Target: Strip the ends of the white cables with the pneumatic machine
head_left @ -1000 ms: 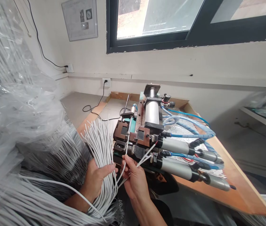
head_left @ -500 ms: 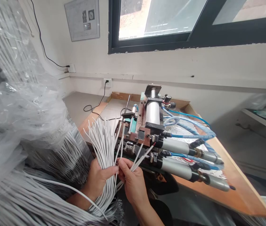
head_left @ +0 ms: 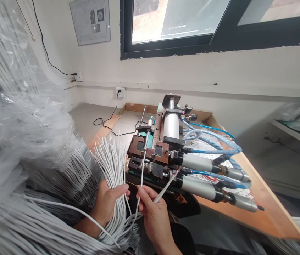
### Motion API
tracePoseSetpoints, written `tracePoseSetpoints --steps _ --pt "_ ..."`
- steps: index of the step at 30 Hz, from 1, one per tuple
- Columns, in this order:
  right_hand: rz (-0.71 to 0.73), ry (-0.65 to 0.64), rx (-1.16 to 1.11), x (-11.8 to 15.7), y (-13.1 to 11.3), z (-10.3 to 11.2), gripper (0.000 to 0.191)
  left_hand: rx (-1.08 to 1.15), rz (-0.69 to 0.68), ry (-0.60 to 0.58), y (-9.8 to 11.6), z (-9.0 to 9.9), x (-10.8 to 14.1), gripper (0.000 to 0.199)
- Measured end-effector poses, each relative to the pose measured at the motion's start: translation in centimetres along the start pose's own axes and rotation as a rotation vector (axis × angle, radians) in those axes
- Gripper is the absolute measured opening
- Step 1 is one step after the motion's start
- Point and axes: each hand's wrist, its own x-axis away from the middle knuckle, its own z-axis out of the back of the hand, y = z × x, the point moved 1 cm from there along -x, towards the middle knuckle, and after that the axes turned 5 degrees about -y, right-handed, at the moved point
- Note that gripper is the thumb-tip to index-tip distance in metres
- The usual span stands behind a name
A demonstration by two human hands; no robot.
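Observation:
My left hand (head_left: 109, 202) is wrapped round a thick bundle of white cables (head_left: 112, 159), whose cut ends fan upward. Just right of it, my right hand (head_left: 152, 209) pinches one white cable (head_left: 142, 170) between thumb and fingers. The tip of that cable reaches up to the brown jaw blocks of a pneumatic machine (head_left: 162, 152). A few other cables (head_left: 167, 186) lie in the same hand and point up to the right, with reddish ends near the machine's cylinders.
Plastic-wrapped cable bundles (head_left: 25, 134) fill the left side. Silver cylinders (head_left: 200, 187) and blue air hoses (head_left: 214, 151) extend right over the wooden table (head_left: 269, 212). A black cord (head_left: 103, 122) runs to a wall socket (head_left: 120, 92). A shelf (head_left: 296, 136) stands at the right.
My right hand has moved slightly right and down, away from the bundle, with one cable drawn apart and its tip now at the machine's jaws. My left hand still holds the bundle.

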Motion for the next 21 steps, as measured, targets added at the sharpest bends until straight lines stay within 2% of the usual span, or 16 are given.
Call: tracePoseSetpoints --steps 6,11,14,16,19,21 --pt "-0.056 0.019 -0.061 0.0 -0.9 -0.7 0.023 0.003 0.007 -0.007 0.1 -0.1 0.1 0.018" --pt "-0.048 -0.018 0.025 -0.4 -0.5 0.1 0.026 0.020 0.014 -0.005 0.2 0.0 0.2 0.020" --pt "0.015 -0.047 0.189 -1.1 0.0 1.0 0.031 0.031 0.017 0.032 0.3 -0.1 0.1 0.022" --pt "0.088 -0.089 0.414 -1.5 0.6 1.7 0.031 0.031 0.023 0.046 0.5 -0.2 0.1 0.023" --pt "0.147 -0.161 0.797 -1.4 2.7 2.8 0.025 -0.016 0.043 0.035 0.7 -0.4 0.6 0.023" --pt "0.103 -0.111 0.887 -1.1 4.7 4.0 0.019 -0.112 0.032 0.034 1.0 -0.3 1.0 0.018"
